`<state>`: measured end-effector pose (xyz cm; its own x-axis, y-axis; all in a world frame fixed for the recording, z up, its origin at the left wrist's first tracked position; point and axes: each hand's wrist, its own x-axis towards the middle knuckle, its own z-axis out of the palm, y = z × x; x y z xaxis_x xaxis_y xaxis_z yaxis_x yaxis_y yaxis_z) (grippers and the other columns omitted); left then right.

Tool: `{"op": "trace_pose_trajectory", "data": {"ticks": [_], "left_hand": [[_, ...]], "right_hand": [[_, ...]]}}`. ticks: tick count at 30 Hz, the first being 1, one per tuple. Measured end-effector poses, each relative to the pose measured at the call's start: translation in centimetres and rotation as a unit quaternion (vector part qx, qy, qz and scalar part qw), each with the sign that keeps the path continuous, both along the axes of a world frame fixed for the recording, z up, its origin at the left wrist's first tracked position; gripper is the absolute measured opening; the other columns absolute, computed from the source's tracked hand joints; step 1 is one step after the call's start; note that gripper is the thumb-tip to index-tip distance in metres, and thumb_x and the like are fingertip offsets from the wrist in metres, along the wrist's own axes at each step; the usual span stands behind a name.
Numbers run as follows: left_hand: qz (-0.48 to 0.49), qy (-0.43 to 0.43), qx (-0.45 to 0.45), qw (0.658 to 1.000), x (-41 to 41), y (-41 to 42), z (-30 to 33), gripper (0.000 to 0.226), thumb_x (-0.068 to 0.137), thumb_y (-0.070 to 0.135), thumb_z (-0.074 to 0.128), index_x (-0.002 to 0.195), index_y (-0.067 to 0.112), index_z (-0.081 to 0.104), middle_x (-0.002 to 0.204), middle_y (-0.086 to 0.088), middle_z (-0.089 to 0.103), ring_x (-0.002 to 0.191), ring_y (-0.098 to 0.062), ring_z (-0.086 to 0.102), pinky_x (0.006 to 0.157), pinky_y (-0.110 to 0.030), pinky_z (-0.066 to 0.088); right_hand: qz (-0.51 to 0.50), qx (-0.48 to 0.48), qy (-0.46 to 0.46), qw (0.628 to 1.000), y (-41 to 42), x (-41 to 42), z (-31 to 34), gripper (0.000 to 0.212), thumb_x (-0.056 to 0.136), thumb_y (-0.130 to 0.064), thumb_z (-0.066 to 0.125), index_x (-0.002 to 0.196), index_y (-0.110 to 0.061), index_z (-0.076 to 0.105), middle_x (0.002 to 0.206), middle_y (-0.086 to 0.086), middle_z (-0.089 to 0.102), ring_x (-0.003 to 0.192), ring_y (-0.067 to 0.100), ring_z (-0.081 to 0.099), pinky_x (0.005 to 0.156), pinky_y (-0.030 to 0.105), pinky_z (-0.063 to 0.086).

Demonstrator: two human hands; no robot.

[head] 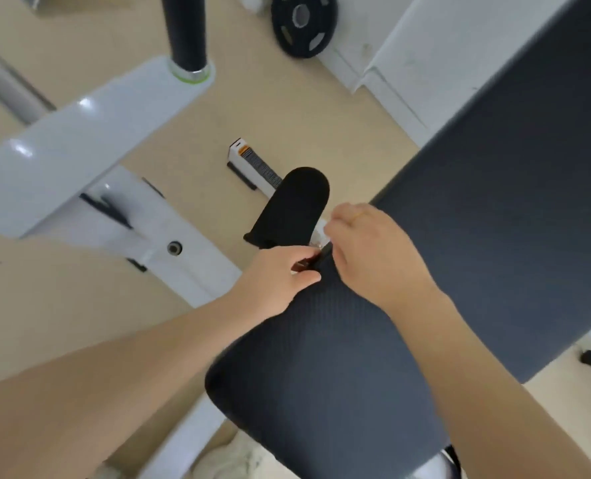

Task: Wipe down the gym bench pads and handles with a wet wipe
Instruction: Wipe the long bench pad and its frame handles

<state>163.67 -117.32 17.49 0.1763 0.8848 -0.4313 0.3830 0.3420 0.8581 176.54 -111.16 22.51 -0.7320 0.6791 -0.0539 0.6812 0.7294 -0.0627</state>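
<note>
Here both your hands meet at the narrow far end of the seat pad (321, 357), beside the black foam roller (292, 205).

Your left hand (277, 280) has its fingers curled around a small dark part at the pad's tip; what that part is cannot be told. Your right hand (373, 250) lies knuckles-up with fingers bent down over a bit of white, possibly the wet wipe (320, 236), just between roller and pad; its grip is hidden, so I cannot tell whether it holds it. The long back pad (494, 202) runs up to the right. A weight plate (302, 24) leans against the wall beyond the white frame (79, 150).
</note>
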Motion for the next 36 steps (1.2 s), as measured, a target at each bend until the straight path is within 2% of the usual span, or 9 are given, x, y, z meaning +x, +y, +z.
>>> {"op": "trace_pose_trajectory", "data": {"ticks": [4, 6, 9, 12, 19, 22, 25, 29, 36], "left_hand": [[0.042, -0.013, -0.056, 0.997, 0.0, 0.1, 0.6, 0.036, 0.088, 0.015, 0.057, 0.053, 0.020, 0.048, 0.050, 0.002, 0.044, 0.051, -0.008, 0.039, 0.053, -0.017, 0.027], [0.061, -0.043, -0.094, 0.993, -0.1, 0.2, 0.8, 0.020, 0.087, 0.016, 0.057, 0.073, 0.008, 0.068, 0.070, -0.015, 0.062, 0.066, -0.018, 0.055, 0.063, -0.023, 0.035], [0.081, -0.049, -0.124, 0.988, 0.0, 0.0, 1.4, 0.026, 0.090, 0.018, 0.055, 0.111, 0.012, 0.068, 0.105, -0.012, 0.069, 0.097, -0.025, 0.063, 0.073, -0.021, 0.043], [0.095, -0.021, -0.111, 0.989, 0.4, -0.1, 1.5, 0.030, 0.091, 0.020, 0.053, 0.118, 0.017, 0.065, 0.108, -0.005, 0.069, 0.097, -0.017, 0.061, 0.066, -0.009, 0.037], [0.138, 0.029, -0.111, 0.984, 1.6, -0.2, 1.8, 0.028, 0.093, 0.020, 0.050, 0.118, 0.021, 0.064, 0.075, -0.004, 0.062, 0.059, -0.009, 0.049, 0.052, -0.014, 0.033], [0.175, 0.015, -0.119, 0.977, 1.9, -0.4, 2.0, 0.027, 0.092, 0.018, 0.052, 0.115, 0.018, 0.067, 0.090, -0.016, 0.068, 0.071, -0.022, 0.059, 0.064, -0.023, 0.039], [0.201, 0.013, -0.120, 0.972, 2.2, -0.4, 2.2, 0.026, 0.092, 0.016, 0.053, 0.112, 0.017, 0.068, 0.101, -0.019, 0.069, 0.091, -0.032, 0.063, 0.075, -0.030, 0.044], [0.161, 0.036, -0.143, 0.976, 1.8, 0.3, 2.5, 0.028, 0.091, 0.017, 0.053, 0.116, 0.018, 0.065, 0.103, -0.007, 0.067, 0.094, -0.021, 0.060, 0.065, -0.008, 0.037], [-0.001, 0.051, -0.192, 0.980, -0.6, 2.9, 4.0, 0.021, 0.090, 0.021, 0.053, 0.096, 0.009, 0.068, 0.095, -0.002, 0.064, 0.084, -0.015, 0.058, 0.066, -0.019, 0.039]], "right_hand": [[0.110, -0.043, -0.098, 0.988, 0.4, -0.1, 0.1, 0.011, 0.066, -0.001, 0.057, 0.068, -0.007, 0.066, 0.063, 0.006, 0.062, 0.057, 0.026, 0.055, 0.055, 0.027, 0.046], [0.134, -0.057, -0.135, 0.980, 1.5, 0.1, 0.9, 0.016, 0.069, -0.004, 0.051, 0.067, -0.007, 0.067, 0.063, 0.006, 0.064, 0.058, 0.026, 0.057, 0.057, 0.029, 0.049], [0.098, -0.021, -0.164, 0.981, 3.8, 0.9, 3.1, 0.015, 0.070, -0.006, 0.049, 0.061, -0.005, 0.062, 0.061, 0.008, 0.059, 0.058, 0.028, 0.057, 0.060, 0.032, 0.049], [-0.004, 0.040, -0.175, 0.984, 6.4, 1.7, 5.1, 0.011, 0.073, -0.001, 0.055, 0.077, 0.000, 0.065, 0.080, 0.014, 0.066, 0.077, 0.034, 0.061, 0.092, 0.042, 0.045], [0.138, -0.084, -0.256, 0.953, 2.7, 1.1, 3.0, 0.026, 0.084, -0.013, 0.050, 0.104, -0.001, 0.062, 0.104, 0.013, 0.062, 0.099, 0.030, 0.053, 0.104, 0.040, 0.033], [0.213, -0.045, -0.253, 0.943, 4.6, 1.2, 3.7, 0.025, 0.083, -0.028, 0.058, 0.091, -0.006, 0.069, 0.087, 0.008, 0.067, 0.085, 0.025, 0.060, 0.092, 0.033, 0.044], [0.148, -0.016, -0.304, 0.941, 8.8, 2.1, 6.1, 0.046, 0.096, -0.040, 0.037, 0.101, -0.003, 0.064, 0.101, 0.012, 0.063, 0.098, 0.029, 0.054, 0.097, 0.036, 0.034], [0.070, 0.039, -0.300, 0.951, 12.3, 4.0, 7.8, 0.056, 0.096, -0.044, 0.024, 0.112, -0.002, 0.057, 0.113, 0.014, 0.060, 0.107, 0.031, 0.052, 0.106, 0.039, 0.028], [0.178, -0.099, -0.304, 0.931, 8.0, 0.9, 6.1, 0.052, 0.098, -0.043, 0.025, 0.116, -0.004, 0.054, 0.116, 0.012, 0.057, 0.107, 0.028, 0.049, 0.098, 0.038, 0.033]]}}
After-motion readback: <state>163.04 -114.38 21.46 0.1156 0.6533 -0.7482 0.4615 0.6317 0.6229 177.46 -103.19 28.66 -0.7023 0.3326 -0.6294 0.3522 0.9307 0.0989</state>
